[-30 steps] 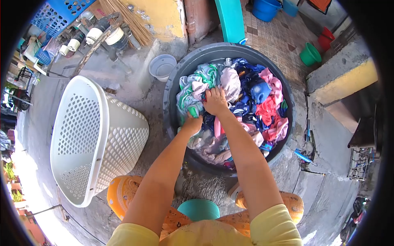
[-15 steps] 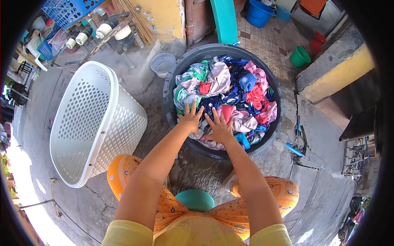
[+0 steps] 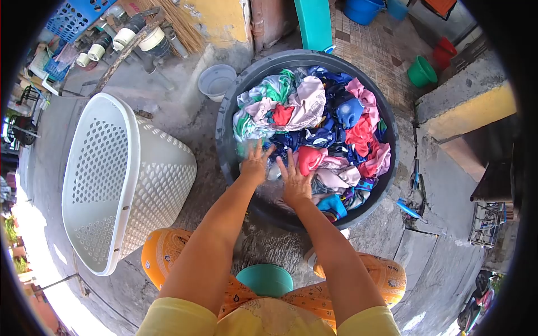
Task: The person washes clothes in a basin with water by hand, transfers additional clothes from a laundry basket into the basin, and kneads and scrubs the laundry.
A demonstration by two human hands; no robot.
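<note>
A wide dark grey tub point(image 3: 235, 185) holds a heap of wet, mixed clothes point(image 3: 314, 137), in green, white, pink, red and navy. My left hand point(image 3: 255, 167) lies at the near left part of the heap, fingers spread over navy cloth. Beside it, my right hand point(image 3: 295, 183) has its fingers stretched out, close to a red and pink garment point(image 3: 311, 160). Cloudy water shows around both hands near the tub's front wall. Neither hand grips any cloth. Some fingertips are blurred or partly under water.
A tall white laundry basket point(image 3: 168, 179) stands left of the tub, with a small grey-white basin point(image 3: 217, 79) behind it. Between my knees is a teal bucket or stool point(image 3: 264, 279). A blue-handled object point(image 3: 409, 209) lies on the floor at right, near a low concrete wall point(image 3: 471, 109).
My hands have shifted slightly down and toward the tub's front, and water now shows between them. The camera view has moved a little; the clothes at the front have been pushed about.
</note>
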